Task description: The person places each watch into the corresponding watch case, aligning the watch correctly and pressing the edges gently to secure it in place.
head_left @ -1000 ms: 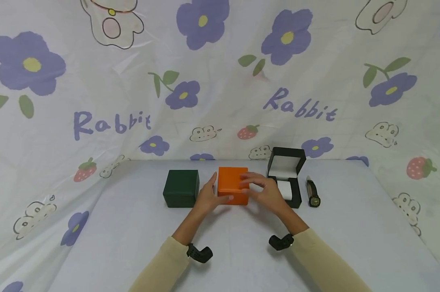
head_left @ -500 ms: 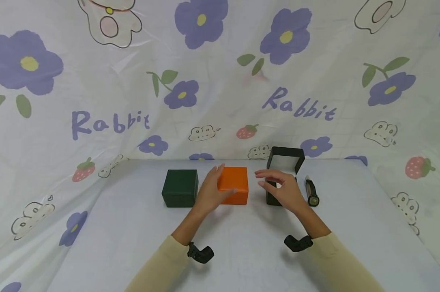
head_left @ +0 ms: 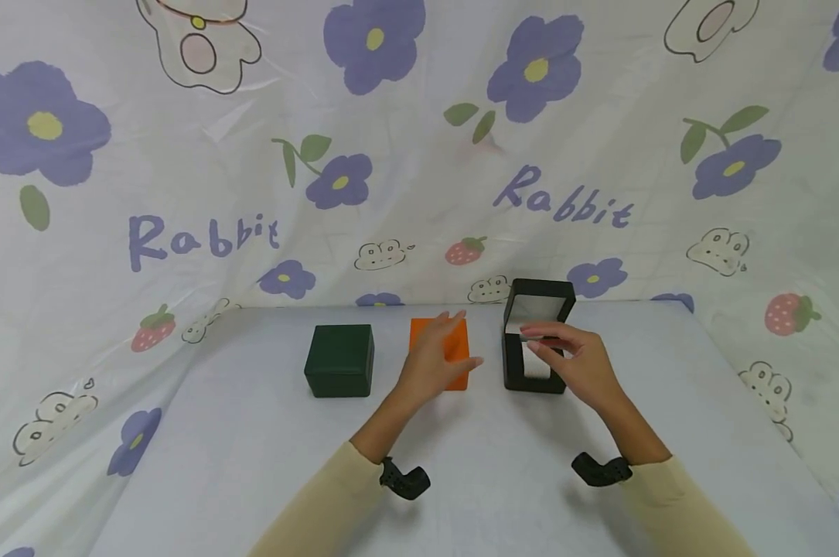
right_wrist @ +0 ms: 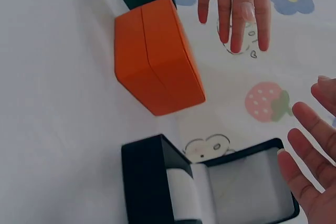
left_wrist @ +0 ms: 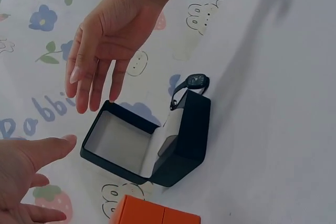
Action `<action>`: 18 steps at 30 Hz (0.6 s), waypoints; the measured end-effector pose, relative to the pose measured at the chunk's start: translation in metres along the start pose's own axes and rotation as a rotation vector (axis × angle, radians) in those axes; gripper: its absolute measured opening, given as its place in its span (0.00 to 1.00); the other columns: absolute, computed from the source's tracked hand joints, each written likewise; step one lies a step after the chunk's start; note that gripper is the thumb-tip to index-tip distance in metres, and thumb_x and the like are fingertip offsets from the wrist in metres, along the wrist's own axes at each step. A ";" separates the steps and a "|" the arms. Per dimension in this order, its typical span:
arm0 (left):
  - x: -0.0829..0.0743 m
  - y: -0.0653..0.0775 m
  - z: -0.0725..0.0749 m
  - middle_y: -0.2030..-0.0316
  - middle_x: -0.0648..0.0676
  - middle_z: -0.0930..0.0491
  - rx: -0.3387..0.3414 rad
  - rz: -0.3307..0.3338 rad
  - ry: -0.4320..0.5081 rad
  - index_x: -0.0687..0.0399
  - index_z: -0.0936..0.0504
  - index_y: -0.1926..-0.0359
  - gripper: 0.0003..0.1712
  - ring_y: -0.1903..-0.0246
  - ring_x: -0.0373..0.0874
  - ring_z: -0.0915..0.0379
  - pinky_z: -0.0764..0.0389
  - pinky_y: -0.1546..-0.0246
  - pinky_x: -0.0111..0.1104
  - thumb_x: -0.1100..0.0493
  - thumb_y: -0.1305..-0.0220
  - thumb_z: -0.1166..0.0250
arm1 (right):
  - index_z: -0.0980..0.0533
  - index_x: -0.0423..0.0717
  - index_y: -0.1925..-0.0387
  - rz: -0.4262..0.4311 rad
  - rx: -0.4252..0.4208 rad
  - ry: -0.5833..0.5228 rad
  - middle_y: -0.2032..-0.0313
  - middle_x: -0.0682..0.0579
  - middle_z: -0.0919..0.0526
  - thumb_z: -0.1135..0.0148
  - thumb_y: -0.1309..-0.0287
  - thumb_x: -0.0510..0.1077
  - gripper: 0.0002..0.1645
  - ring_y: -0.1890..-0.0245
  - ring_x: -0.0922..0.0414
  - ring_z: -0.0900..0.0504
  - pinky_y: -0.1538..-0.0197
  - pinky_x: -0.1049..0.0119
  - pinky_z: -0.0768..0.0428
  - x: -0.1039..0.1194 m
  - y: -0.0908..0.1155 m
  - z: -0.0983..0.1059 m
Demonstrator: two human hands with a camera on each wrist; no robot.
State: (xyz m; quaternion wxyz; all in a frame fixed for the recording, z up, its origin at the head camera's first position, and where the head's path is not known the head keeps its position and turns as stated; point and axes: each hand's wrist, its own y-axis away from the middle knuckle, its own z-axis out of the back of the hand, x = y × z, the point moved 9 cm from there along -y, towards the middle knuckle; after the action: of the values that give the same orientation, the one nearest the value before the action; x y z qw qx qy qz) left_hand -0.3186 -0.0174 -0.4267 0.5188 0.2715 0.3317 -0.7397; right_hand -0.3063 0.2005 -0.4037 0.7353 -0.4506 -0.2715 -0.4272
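My left hand hovers over the closed orange box, fingers spread and covering part of it in the head view. Above the black watch box, whose lid stands raised, is my right hand with relaxed, slightly bent fingers and nothing in them. A white cushion sits inside that box. The left wrist view shows a dark-strapped wristwatch on the table just past the box; in the head view the right hand hides it. My right fingertips overlap the raised lid in the right wrist view.
A closed dark green box stands left of the orange one. All of it rests on a white-covered table. Behind hangs a cloth printed with flowers and rabbits. Each wrist carries a black camera.
My right hand has left the orange box and moved right, over the black box. The left hand has lifted from the orange box's side and shifted right across it. The boxes stay put.
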 end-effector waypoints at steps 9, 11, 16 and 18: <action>-0.026 -0.010 -0.022 0.27 0.58 0.35 0.048 -0.120 -0.104 0.47 0.32 0.25 0.44 0.29 0.53 0.37 0.32 0.30 0.46 0.47 0.40 0.25 | 0.15 0.47 0.47 -0.069 -0.077 0.069 0.47 0.48 0.13 0.34 0.32 0.41 0.14 0.53 0.69 0.18 0.54 0.78 0.21 -0.011 0.017 0.034; -0.029 -0.012 -0.028 0.27 0.58 0.34 0.072 -0.134 -0.105 0.47 0.32 0.25 0.44 0.29 0.54 0.37 0.32 0.30 0.46 0.46 0.39 0.25 | 0.15 0.48 0.47 -0.089 -0.097 0.097 0.48 0.48 0.13 0.34 0.32 0.42 0.14 0.51 0.71 0.20 0.54 0.79 0.22 -0.013 0.020 0.042; -0.030 -0.019 -0.042 0.28 0.58 0.33 0.111 -0.145 -0.108 0.48 0.30 0.26 0.42 0.30 0.53 0.35 0.32 0.30 0.45 0.47 0.39 0.25 | 0.15 0.48 0.47 -0.125 -0.119 0.147 0.47 0.47 0.14 0.34 0.32 0.44 0.14 0.52 0.75 0.21 0.56 0.80 0.21 -0.021 0.025 0.056; -0.029 -0.022 -0.046 0.28 0.56 0.33 0.117 -0.151 -0.128 0.49 0.30 0.27 0.42 0.30 0.51 0.35 0.31 0.30 0.43 0.47 0.39 0.25 | 0.15 0.48 0.47 -0.155 -0.123 0.151 0.47 0.46 0.14 0.34 0.32 0.46 0.15 0.55 0.75 0.19 0.57 0.80 0.21 -0.026 0.028 0.061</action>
State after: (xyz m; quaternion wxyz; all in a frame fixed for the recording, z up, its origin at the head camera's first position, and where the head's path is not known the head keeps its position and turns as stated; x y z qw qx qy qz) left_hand -0.3277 0.0409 -0.4294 0.4648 0.2277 0.2738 -0.8106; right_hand -0.2956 0.2712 -0.4094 0.6894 -0.4388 -0.2228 -0.5315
